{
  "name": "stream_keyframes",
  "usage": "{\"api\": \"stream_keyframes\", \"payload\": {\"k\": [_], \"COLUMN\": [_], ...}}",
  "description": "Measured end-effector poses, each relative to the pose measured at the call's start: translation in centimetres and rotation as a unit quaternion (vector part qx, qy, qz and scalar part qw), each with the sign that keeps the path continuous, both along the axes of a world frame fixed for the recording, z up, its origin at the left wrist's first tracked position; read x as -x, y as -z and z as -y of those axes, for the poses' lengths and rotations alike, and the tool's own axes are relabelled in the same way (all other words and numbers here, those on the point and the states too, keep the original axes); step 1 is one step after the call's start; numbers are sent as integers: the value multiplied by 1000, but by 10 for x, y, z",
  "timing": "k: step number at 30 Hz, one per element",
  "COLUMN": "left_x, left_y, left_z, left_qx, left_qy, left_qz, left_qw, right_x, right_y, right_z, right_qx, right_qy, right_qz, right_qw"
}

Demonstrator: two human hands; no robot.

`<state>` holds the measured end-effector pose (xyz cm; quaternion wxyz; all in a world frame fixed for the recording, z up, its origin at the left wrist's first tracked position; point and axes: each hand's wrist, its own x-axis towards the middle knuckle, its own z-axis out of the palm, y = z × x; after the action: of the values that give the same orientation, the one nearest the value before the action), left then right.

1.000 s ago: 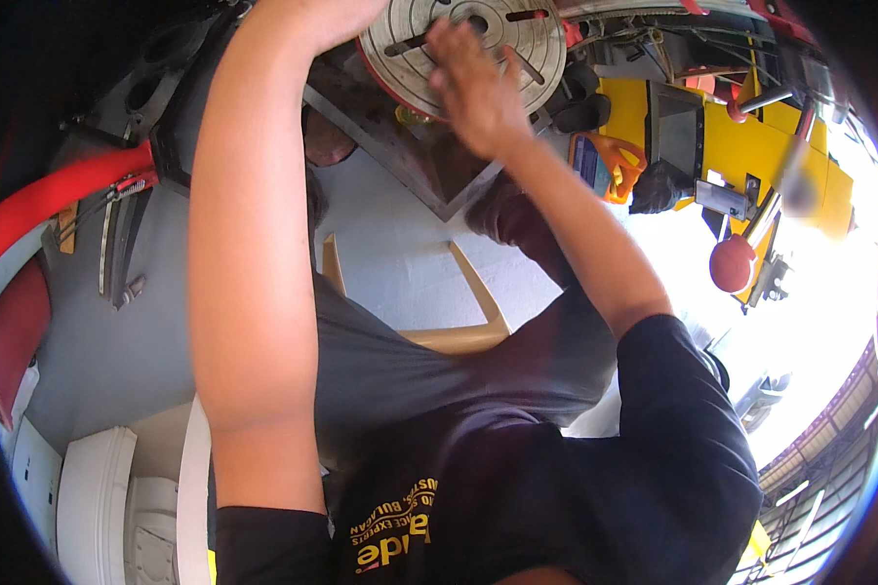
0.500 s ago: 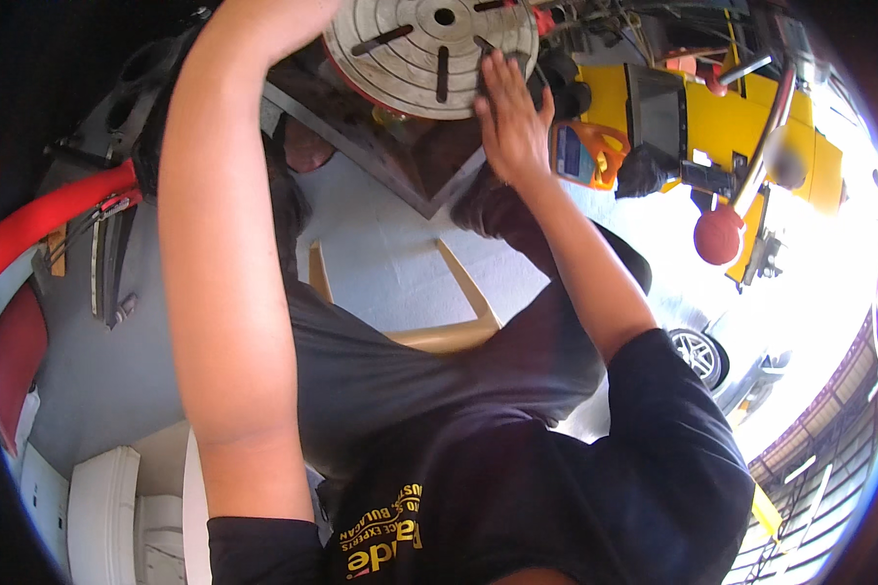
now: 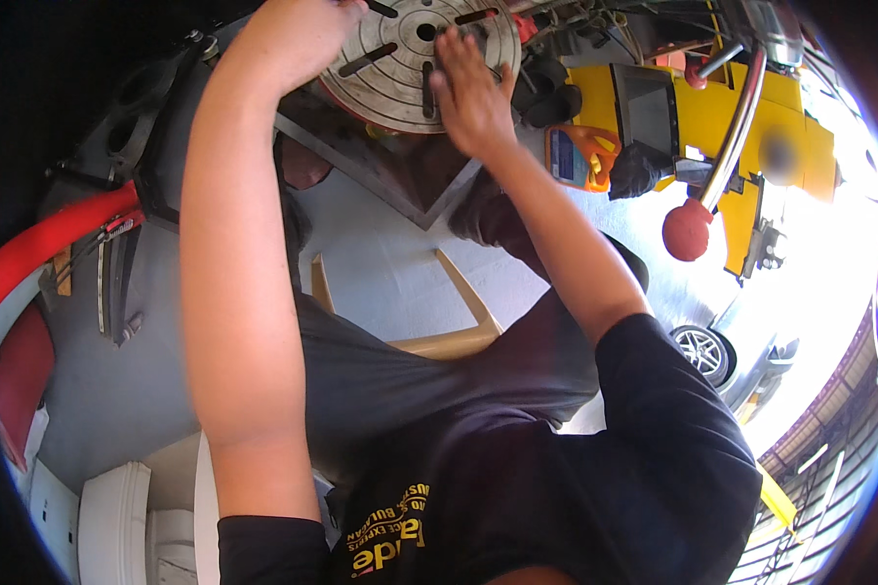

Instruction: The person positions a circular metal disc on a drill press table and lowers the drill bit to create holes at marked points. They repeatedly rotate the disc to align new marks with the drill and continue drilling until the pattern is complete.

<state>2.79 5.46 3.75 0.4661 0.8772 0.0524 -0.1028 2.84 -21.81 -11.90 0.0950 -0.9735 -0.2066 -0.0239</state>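
A round grey metal plate (image 3: 390,97) with ring grooves, several slots and a centre hole lies at the top of the view. My right hand (image 3: 476,102) rests on its right half, fingers stretched out and flat. A dark patch shows beside those fingertips; whether it is a pad or a shadow I cannot make out. At the plate's upper left rim is my left hand (image 3: 312,34), curled and partly cut off by the top edge. Whatever its fingers hold is hidden.
Beneath the plate is a dark metal base (image 3: 419,200) with a pointed corner. To the right stand an orange jug (image 3: 595,161), yellow machinery (image 3: 698,107) and a lever with a red ball knob (image 3: 686,231). A beige plastic frame (image 3: 449,343) shows between my legs. A red tube (image 3: 59,234) curves at left.
My right hand has slid left and slightly up across the plate, toward its centre hole. The left hand has come lower and further into view. The plate appears slightly lower and further left.
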Motion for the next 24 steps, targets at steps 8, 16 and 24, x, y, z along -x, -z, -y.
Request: {"api": "stream_keyframes", "payload": {"k": [8,16,24], "left_x": [-5,-27,-8], "left_y": [23,26,22], "left_z": [-2,-13,-10], "left_qx": [19,44,-27], "left_qy": [-8,11,-28], "left_qz": [14,-51,47], "left_qw": [1000,998,998], "right_x": [-41,-63,-61], "right_y": [4,2,6], "right_z": [16,24,-14], "right_qx": [14,2,7], "right_qy": [67,79,-11], "right_qz": [18,43,53], "right_qw": [997,996,999]}}
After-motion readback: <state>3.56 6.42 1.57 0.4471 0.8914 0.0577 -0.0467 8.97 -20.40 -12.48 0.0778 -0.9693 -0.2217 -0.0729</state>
